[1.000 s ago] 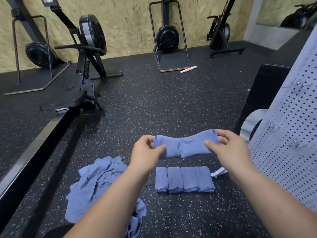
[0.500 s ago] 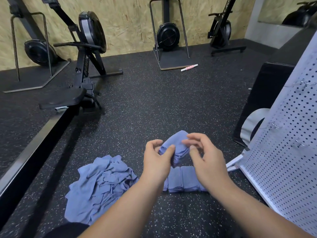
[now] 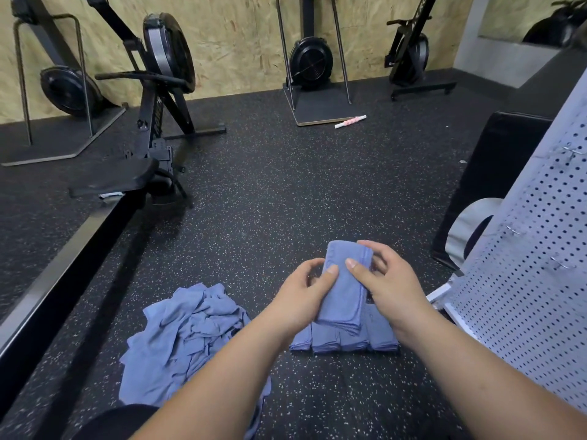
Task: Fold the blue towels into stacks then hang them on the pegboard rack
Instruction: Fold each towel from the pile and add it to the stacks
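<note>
Two hands hold one folded towel (image 3: pixel 346 281) up over the floor (image 3: pixel 270 201). The left hand (image 3: pixel 305 290) pinches its left edge, thumb on the front and fingers tucked behind. The right hand (image 3: pixel 390 287) does the same on the right edge, with its fingers curled round the side. So each grip is closed on the cloth.

The towel is a thick little bundle, standing on end, just above a row of folded towels (image 3: pixel 346 342) that lie side by side on the floor. To the left is a messy pile of towels (image 3: pixel 184 338), not folded yet. The pegboard rack (image 3: pixel 524 281) stands near on the right.

The towel looks soft and light — it will bend and flop, and its layers may slide apart if it is held by one corner. I think the best place to hold it is across the middle, squeezing all the layers together. It will not break, and it does not look slippery. Laid down flat beside the row with a little press — that should keep its shape.
</note>
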`<control>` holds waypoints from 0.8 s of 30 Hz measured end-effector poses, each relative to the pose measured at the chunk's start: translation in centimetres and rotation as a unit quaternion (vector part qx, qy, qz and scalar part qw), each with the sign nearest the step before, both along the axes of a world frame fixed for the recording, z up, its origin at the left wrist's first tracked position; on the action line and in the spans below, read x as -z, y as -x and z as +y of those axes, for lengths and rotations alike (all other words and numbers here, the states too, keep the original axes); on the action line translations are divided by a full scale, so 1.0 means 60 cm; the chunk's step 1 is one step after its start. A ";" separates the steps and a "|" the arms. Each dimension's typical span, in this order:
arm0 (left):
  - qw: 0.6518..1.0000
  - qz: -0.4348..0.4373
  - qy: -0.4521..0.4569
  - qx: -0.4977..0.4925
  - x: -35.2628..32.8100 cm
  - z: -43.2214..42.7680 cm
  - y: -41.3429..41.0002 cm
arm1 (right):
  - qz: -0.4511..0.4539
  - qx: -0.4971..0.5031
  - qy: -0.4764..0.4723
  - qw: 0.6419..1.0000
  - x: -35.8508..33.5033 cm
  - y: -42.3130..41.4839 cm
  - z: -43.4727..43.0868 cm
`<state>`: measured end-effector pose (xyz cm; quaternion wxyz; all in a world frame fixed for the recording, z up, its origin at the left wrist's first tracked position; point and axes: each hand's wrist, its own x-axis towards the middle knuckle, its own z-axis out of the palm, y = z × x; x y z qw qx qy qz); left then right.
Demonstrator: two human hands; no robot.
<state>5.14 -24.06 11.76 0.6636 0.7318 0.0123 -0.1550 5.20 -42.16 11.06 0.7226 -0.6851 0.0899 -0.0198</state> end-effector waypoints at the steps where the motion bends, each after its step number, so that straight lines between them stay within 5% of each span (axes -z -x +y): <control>1: 0.999 -0.033 -0.017 -0.016 0.009 -0.001 -0.002 | 0.002 -0.002 -0.003 1.000 0.001 0.001 0.009; 4: 0.986 -0.100 -0.084 -0.105 0.038 0.006 -0.016 | 0.065 -0.044 -0.010 0.997 0.008 0.003 0.034; 7: 0.975 -0.071 -0.131 -0.163 0.066 0.026 -0.024 | 0.123 -0.092 0.033 0.988 0.044 0.004 0.058; 14: 0.984 0.085 -0.151 -0.046 0.175 0.064 -0.004 | 0.196 -0.058 0.220 0.954 0.149 0.011 0.084; 24: 0.987 0.111 -0.100 -0.065 0.327 0.123 0.041 | 0.248 -0.139 0.186 0.940 0.285 0.037 0.133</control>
